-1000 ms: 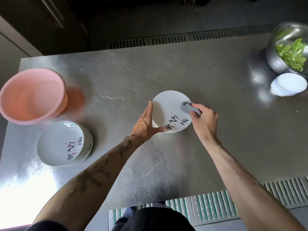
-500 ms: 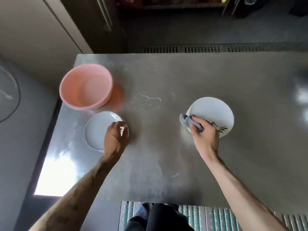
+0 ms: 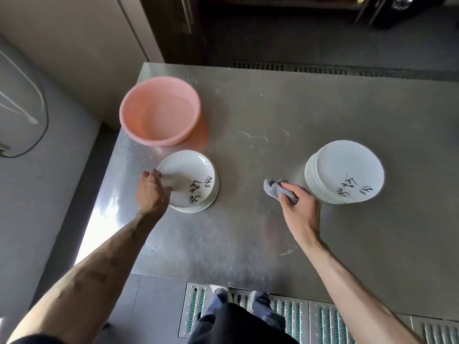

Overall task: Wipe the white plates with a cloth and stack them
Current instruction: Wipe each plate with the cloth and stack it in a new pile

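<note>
- Bottom edge: person's dark trousers [image 3: 236, 324] and shoes [image 3: 218, 291], on a metal floor grate [image 3: 293, 316] w/ green slots.
- Both bare forearms reach over the near edge of the steel table [image 3: 248, 244].
- R hand [image 3: 298, 209]: fingers closed around a bunched grey cloth [image 3: 274, 191], held low over the table btw. the two plate stacks, just beside the right one.
- L hand [image 3: 152, 192]: thumb on the top side, fingers curled at the rim. It pinches the near-left edge of the top plate [image 3: 188, 175] of the left stack [image 3: 198, 207]. This plate seems a bit tilted on the others.
- Right stack [image 3: 345, 170]: white plates, neat, black brush writing on the uppermost one.
- Just behind the left stack: pink basin [image 3: 160, 111], upright.
- Thin water trail [image 3: 253, 140] on the table, approx. mid, btw. basin and right stack.
- Far side: long floor drain [image 3: 323, 68] behind the table.
</note>
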`<state>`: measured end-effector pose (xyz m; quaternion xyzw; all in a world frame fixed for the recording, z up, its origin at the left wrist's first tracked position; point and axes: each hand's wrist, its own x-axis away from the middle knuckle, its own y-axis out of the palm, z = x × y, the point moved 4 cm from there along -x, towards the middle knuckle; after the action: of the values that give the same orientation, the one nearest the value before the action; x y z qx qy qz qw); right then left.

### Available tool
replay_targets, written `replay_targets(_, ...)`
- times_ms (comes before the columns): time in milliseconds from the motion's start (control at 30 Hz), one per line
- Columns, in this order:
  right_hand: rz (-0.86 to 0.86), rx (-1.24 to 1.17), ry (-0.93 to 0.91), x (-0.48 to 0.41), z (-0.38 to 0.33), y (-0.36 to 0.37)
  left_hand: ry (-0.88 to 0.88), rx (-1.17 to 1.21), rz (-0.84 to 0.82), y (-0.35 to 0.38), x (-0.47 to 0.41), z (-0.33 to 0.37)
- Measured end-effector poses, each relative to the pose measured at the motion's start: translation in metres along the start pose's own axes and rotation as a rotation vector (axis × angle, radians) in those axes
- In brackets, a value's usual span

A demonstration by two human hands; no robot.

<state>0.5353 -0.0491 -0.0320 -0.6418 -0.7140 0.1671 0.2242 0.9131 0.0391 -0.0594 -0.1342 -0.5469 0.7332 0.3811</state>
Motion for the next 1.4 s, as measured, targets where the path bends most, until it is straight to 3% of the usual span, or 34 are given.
replay_targets(133, 0.012, 0.025, 0.014, 0.009, -0.003, 0.004, -0.099, 0.129, 0.013, -0.003, 0.002, -0.002)
replay_targets(233, 0.024, 0.011, 0.026, 0.015, -0.006, 0.006, -0.236, 0.378, 0.027, -0.007, 0.006, -0.004)
replay_targets(300, 0.026, -0.002, 0.034, 0.019, -0.008, 0.008, -0.300, 0.593, -0.050, -0.005, 0.015, -0.003)
replay_targets(433, 0.058, -0.028, 0.010, 0.024, -0.014, 0.010, -0.193, 0.743, -0.149, 0.007, 0.047, 0.020)
replay_targets(600, 0.063, 0.027, -0.060, 0.030, -0.005, 0.012, 0.098, 0.614, -0.284, 0.062, 0.086, 0.070)
replay_targets(833, -0.018, 0.372, -0.064, 0.045, 0.049, 0.026, 0.197, 0.489, -0.382, 0.132, 0.111, 0.089)
replay_targets(1100, -0.159, 0.414, -0.085, 0.015, 0.050, 0.059, 0.557, 0.222, -0.321, 0.157, 0.111, 0.071)
replay_targets(1233, -0.268, 0.397, -0.118, 0.007, 0.034, 0.089, 0.605, 0.255, -0.259, 0.159, 0.115, 0.069)
replay_targets(1400, -0.370, 0.384, -0.275, 0.042, 0.036, 0.091, 0.595, 0.279, -0.333, 0.159, 0.114, 0.067)
